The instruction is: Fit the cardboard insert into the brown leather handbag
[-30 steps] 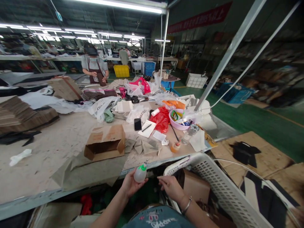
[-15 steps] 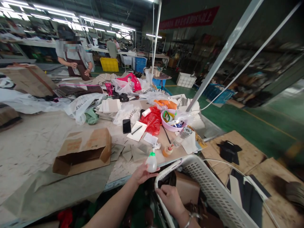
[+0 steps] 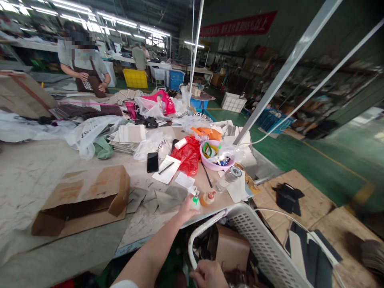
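My left hand [image 3: 185, 211] reaches out over the near edge of the worktable [image 3: 45, 180] and is closed round a small white squeeze bottle with a green cap [image 3: 195, 202]. The bottle stands just left of a small orange bottle [image 3: 207, 198], beside grey cut pieces [image 3: 163, 198]. My right hand [image 3: 208, 275] is low at the bottom of the view with curled fingers, on the rim of a white perforated basket [image 3: 264, 248]; what it grips is hard to make out.
An open brown cardboard box [image 3: 81, 200] lies on the table at left. Further back are a black phone [image 3: 153, 162], white paper with a pen [image 3: 166, 169], a red plastic bag [image 3: 189, 154], a pink bowl [image 3: 214, 158] and a clear jar [image 3: 228, 178]. A person [image 3: 82, 64] works at the far end.
My left hand has carried the white bottle up and forward from in front of my body onto the table beside the orange bottle. My right hand has dropped down to the basket's rim.
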Demonstrator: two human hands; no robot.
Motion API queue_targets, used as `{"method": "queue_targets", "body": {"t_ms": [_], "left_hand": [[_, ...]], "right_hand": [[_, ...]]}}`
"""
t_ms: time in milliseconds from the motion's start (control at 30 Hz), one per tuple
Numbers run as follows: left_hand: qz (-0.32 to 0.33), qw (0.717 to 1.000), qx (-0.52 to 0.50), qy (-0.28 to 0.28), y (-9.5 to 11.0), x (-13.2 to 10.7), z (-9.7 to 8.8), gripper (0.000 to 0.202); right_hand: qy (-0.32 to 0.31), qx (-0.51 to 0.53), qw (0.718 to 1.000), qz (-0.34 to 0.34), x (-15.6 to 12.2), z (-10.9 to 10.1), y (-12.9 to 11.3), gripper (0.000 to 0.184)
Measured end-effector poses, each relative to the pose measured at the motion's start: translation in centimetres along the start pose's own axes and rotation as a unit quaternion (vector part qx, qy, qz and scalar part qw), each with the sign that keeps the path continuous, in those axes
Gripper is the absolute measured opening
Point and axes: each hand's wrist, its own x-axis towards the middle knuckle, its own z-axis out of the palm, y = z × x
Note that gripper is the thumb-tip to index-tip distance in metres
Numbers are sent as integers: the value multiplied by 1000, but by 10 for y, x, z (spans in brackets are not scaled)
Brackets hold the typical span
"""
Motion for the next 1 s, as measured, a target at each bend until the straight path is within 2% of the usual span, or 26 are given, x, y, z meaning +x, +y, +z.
{"method": "queue_targets", "body": {"t_ms": [100,200,333,400,467,600,733,867,1000], "left_hand": [[24,1000,7,15,-13,1,3,67],[31,999,11,21,-20,-2,1,69],[-1,1000,4,23,-21,-11,-8,90],[-15,1000,11,23,-17,-16,-13,93],[-37,998,38,27,-14,-19,-16,87],[-87,994,54,44,-14,-20,-13,68],[-88,993,49,58,-21,-19,-3,68],[-79,992,35,91,-21,-20,2,70],[-65,990,14,123,-18,-19,0,63]], "right_hand": [[11,-23,1000,0,1,2,10,22],[18,24,1000,4,4,6,15,31],[-77,180,981,-8,13,11,12,26],[-113,206,972,-23,16,13,8,25],[-107,183,977,-37,17,13,3,25],[-55,103,992,-42,16,11,-1,17],[-37,76,996,-25,17,12,1,13],[-48,132,990,-16,22,16,9,10],[-99,191,974,-71,26,15,20,13]]}}
